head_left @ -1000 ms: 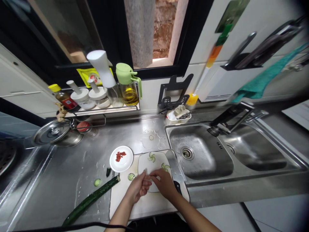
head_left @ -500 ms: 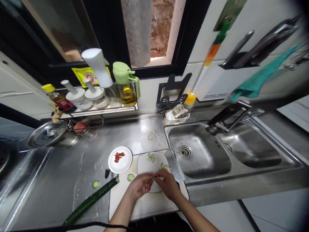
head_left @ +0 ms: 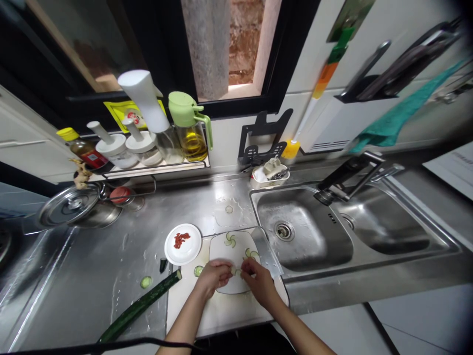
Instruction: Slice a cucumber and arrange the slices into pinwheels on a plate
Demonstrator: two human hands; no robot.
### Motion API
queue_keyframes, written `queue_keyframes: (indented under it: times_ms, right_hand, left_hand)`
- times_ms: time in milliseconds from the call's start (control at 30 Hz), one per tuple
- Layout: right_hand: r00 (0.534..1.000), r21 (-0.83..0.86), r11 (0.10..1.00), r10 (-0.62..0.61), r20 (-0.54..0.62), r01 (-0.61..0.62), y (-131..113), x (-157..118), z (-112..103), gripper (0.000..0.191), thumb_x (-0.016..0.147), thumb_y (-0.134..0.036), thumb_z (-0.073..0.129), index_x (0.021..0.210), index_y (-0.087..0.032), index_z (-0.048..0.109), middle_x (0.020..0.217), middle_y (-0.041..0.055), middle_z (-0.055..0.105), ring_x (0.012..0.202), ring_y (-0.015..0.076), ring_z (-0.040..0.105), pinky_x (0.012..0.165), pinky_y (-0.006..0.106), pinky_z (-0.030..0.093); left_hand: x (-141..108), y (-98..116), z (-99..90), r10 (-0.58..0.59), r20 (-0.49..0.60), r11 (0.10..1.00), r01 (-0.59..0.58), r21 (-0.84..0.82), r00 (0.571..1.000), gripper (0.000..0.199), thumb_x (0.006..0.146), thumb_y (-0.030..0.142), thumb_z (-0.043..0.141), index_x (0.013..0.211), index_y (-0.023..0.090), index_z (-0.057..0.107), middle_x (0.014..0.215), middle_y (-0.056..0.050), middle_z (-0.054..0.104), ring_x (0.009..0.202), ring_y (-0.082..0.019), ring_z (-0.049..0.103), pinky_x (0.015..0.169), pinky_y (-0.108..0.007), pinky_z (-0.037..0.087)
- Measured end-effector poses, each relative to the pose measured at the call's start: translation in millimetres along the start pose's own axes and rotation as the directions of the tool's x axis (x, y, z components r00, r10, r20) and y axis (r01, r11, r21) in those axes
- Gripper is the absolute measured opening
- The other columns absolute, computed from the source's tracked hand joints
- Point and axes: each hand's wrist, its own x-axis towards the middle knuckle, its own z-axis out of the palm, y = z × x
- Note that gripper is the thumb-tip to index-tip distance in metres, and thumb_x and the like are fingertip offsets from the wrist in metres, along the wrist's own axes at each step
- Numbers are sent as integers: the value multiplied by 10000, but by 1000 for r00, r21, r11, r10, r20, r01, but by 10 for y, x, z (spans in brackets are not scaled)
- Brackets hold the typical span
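Over the lower part of a squarish white plate, my left hand and my right hand meet, fingertips pinched. Between them is a thin cucumber slice, gripped from both sides. Two pinwheels of cut cucumber, one near the top edge and another at the right, lie on the plate. Beneath it is a pale cutting board. Some round cucumber slices sit left of my left hand. A cleaver blade lies at the plate's right, its handle mostly hidden by my right hand.
Left of the board lie a long cucumber, one slice and a dark end piece. A round white plate holds chopped red bits. The sink is at right; a condiment rack stands behind.
My hands have drawn slightly apart, and the cucumber slice now shows stretched between the fingertips. The left hand has turned, its fingers more curled. The view has shifted a little.
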Motion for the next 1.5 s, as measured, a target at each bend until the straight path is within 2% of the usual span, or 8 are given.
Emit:
queue_keyframes:
  times_ms: [133,267,500,633,1000,1100,1300,1500]
  right_hand:
    - [999,-69,997,20,42,-17,62,-27,25,142,720,-220,476,714,-209,618,678,-4,645,656,155,572,634,250,397]
    - [993,-160,983,104,50,-94,109,-50,54,172,718,-193,482,754,-206,650,698,-2,670,667,154,593,626,236,389]
    - [987,-297,949,134,84,-103,120,-84,92,196,750,-151,479,769,-199,668,734,14,696,705,150,620,642,227,371]
    - [982,-380,919,156,109,-104,94,-100,99,205,770,-136,476,778,-197,671,737,19,699,696,145,619,637,224,357]
    - [971,-569,820,181,155,-62,71,-137,169,209,849,-156,454,826,-181,660,834,56,690,797,173,606,669,257,331]
    - [980,-579,815,134,149,-23,86,-153,195,209,854,-143,448,814,-171,652,846,72,674,810,180,589,698,265,342]
    - [993,-605,790,-46,108,102,156,-227,201,205,823,-94,470,803,-180,655,860,70,636,866,200,538,768,289,368]
    - [939,-591,730,-267,216,344,249,-346,171,197,831,-92,505,884,-205,658,951,41,645,922,201,497,826,313,374]
  left_hand:
    - [41,-4,31,125,-12,966,-119,229,992,181,594,140,637,770,119,671,506,27,589,417,-49,448,434,-171,294]
    - [69,4,65,241,-24,877,-207,433,970,155,614,106,592,735,128,687,510,35,589,470,-69,495,503,-193,378]
    - [13,63,150,370,25,586,-255,769,928,202,652,101,581,781,174,718,724,3,700,680,-116,616,663,-218,451]
    - [-30,84,201,386,55,484,-253,838,921,209,668,105,569,786,188,720,771,6,709,743,-115,622,707,-208,447]
    - [-89,22,254,351,35,357,-168,919,936,218,702,135,548,843,210,697,795,-4,703,755,-115,609,682,-199,403]
    - [-98,0,254,384,46,331,-184,926,922,209,710,136,537,834,212,688,811,-10,698,767,-124,601,697,-211,394]
    - [-104,-34,237,441,90,286,-235,929,893,213,750,147,500,867,213,666,829,-24,675,777,-142,586,706,-228,381]
    - [-91,-74,213,477,129,249,-274,929,869,199,777,143,473,852,206,646,845,-32,661,804,-148,578,721,-232,372]
